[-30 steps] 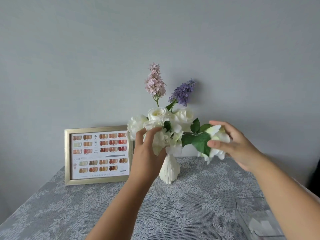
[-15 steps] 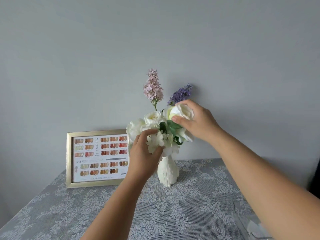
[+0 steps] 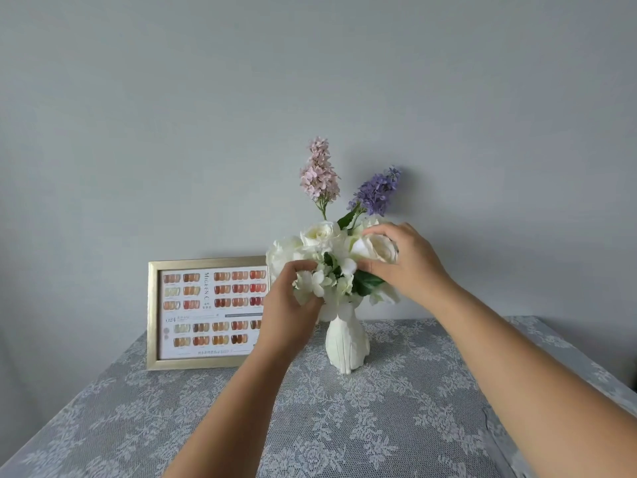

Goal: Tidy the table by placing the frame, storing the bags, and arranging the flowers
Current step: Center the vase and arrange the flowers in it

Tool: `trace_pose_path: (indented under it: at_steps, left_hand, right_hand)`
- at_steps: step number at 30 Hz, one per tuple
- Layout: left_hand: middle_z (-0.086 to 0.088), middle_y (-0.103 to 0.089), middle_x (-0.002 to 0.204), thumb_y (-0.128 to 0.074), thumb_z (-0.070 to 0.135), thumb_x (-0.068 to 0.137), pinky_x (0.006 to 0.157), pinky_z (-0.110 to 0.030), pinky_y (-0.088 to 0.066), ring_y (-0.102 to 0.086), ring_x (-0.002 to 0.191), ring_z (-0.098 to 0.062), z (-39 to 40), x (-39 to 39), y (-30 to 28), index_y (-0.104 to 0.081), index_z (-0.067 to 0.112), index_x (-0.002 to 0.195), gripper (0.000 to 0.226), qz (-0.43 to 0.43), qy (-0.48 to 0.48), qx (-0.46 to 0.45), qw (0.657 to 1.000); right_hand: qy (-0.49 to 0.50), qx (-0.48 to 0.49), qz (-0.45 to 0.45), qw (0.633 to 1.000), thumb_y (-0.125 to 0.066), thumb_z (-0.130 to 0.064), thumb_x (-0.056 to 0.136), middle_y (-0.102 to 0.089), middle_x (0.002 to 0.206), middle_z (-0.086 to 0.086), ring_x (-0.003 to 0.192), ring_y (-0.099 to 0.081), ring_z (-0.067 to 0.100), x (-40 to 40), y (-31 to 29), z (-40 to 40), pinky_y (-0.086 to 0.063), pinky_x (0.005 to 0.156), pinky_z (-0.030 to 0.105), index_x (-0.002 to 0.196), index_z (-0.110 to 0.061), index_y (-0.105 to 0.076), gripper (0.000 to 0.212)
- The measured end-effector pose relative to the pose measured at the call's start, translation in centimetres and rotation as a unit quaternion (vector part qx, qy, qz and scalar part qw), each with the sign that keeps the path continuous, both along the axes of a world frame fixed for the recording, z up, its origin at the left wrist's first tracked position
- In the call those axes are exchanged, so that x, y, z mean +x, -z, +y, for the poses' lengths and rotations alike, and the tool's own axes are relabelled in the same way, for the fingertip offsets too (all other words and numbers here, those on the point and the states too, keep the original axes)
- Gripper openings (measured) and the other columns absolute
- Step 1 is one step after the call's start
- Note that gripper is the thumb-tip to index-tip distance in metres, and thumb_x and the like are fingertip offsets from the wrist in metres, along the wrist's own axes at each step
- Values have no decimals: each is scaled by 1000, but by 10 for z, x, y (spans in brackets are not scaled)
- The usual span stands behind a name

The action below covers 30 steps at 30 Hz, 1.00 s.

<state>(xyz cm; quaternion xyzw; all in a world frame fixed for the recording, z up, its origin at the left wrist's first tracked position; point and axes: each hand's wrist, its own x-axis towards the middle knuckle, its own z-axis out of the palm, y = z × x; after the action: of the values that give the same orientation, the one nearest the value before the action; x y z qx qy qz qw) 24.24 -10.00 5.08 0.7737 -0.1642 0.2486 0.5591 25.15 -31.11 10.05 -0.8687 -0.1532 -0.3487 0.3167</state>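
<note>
White rose (image 3: 374, 248) pinched in the right hand (image 3: 412, 267)'s grip; left hand (image 3: 289, 307) clasps hydrangea blooms (image 3: 315, 282). Slim vase (image 3: 346, 343), counter (image 3: 396, 426) centre, frame (image 3: 206, 312) at nine o'clock: a hard tug could topple it.

A table (image 3: 103, 426) under a grey lace cloth bears a white vase (image 3: 347, 343); a gold frame (image 3: 206, 313) stands upright just left of the vase.
</note>
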Motion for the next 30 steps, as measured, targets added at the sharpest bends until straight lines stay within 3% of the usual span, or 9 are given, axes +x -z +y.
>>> trace_pose_path:
  at_steps: [2,5,8,11,14,17,20,27,30]
  left_hand:
    - [13,-57,78,-67,14,81,47,-6,-36,-49,50,9,1,-1,1,-55,44,108,42,-8,-2,18,1000]
    - [14,-54,122,-67,24,84,87,-21,-43,-54,107,2,5,-5,3,-55,45,119,43,-35,16,62,997]
    - [21,-42,139,-61,35,80,98,-30,-40,-42,130,-6,20,-9,4,-58,52,116,40,-45,48,8,998]
    - [4,-47,139,-54,35,83,101,-45,-42,-47,128,-18,35,3,1,-59,46,116,35,-8,-3,-135,991]
    - [-3,-43,143,-52,34,93,97,-42,-42,-47,123,-23,37,25,-1,-46,33,132,39,93,-36,-172,980]
    - [-8,-38,148,-54,40,94,102,-42,-42,-50,122,-28,30,38,1,-35,32,140,50,176,40,-226,957]
    - [-6,-44,144,-67,46,84,99,-44,-45,-52,121,-27,27,47,-5,-37,39,138,62,213,99,-259,937]
    - [15,-63,102,-69,31,86,52,-12,-47,-67,70,1,20,52,-18,-66,34,117,31,57,24,-155,986]
    - [9,-68,97,-61,19,91,51,-23,-52,-68,65,-6,17,49,-17,-68,28,115,27,51,12,-102,993]
  right_hand:
    - [4,-2,8,1000,-75,-52,69,-55,105,-5,92,-57,13,0,3,5,-44,71,25,111,-32,-62,48]
    - [-1,-21,28,999,-73,-57,67,-55,110,-6,97,-58,16,-4,8,8,-48,80,33,113,-30,-61,54]
    - [2,-27,-2,1000,-61,-71,64,-51,108,-10,95,-55,9,-11,0,2,-48,79,31,113,-38,-56,59]
    - [21,-1,-51,998,-54,-68,73,-49,110,-3,102,-49,16,-11,-10,2,-41,84,31,116,-38,-54,52]
    - [45,-6,-28,999,-54,-54,85,-44,127,5,117,-41,27,-3,-13,9,-30,97,34,125,-34,-52,45]
    - [12,25,43,999,-49,-47,91,-36,138,7,131,-34,24,6,-7,15,-28,108,42,133,-34,-46,44]
    - [-25,69,38,997,-50,-42,92,-37,138,4,133,-30,15,9,-2,15,-28,107,37,132,-34,-47,41]
    - [-36,89,27,995,-51,-33,94,-38,133,-4,133,-31,12,11,1,13,-25,107,29,130,-29,-52,36]
    - [-40,91,26,995,-52,-32,94,-39,131,-3,133,-30,12,11,3,16,-23,103,23,130,-28,-51,37]
